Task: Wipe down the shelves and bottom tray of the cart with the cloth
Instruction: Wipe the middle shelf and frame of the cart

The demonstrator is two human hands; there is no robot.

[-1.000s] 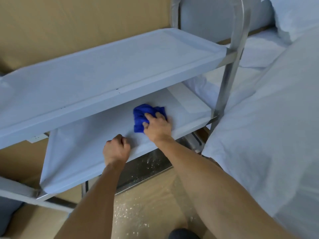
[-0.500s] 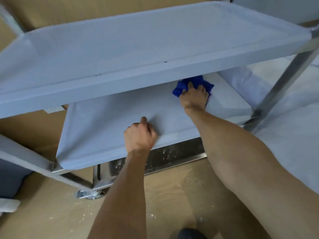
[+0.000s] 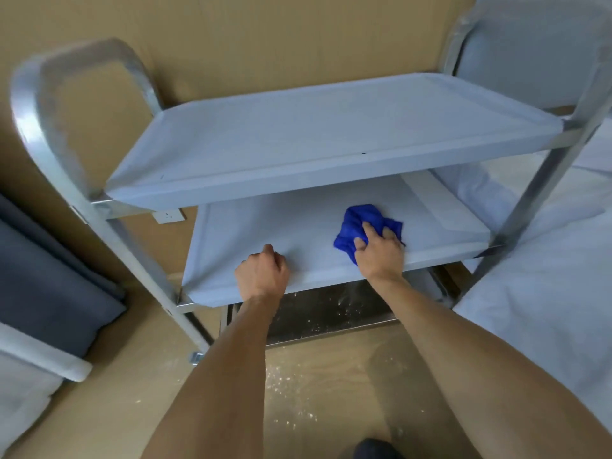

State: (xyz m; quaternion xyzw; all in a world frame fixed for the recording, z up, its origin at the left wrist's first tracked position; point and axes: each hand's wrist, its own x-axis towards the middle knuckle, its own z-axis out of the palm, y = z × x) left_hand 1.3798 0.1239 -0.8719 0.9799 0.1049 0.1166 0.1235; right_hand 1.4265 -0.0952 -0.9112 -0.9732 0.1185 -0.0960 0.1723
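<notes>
Light: soft and even, no glare.
Shadows: dark under the right hand.
Blur: cart handle far left of it.
Edges: bent.

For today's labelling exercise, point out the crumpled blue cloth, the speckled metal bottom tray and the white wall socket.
Crumpled blue cloth (image 3: pixel 352 228): head view, bare folds left of the fingers.
Speckled metal bottom tray (image 3: pixel 326 313): head view, dusty floor of the tray.
White wall socket (image 3: pixel 169 215): head view, faceplate centre.
</notes>
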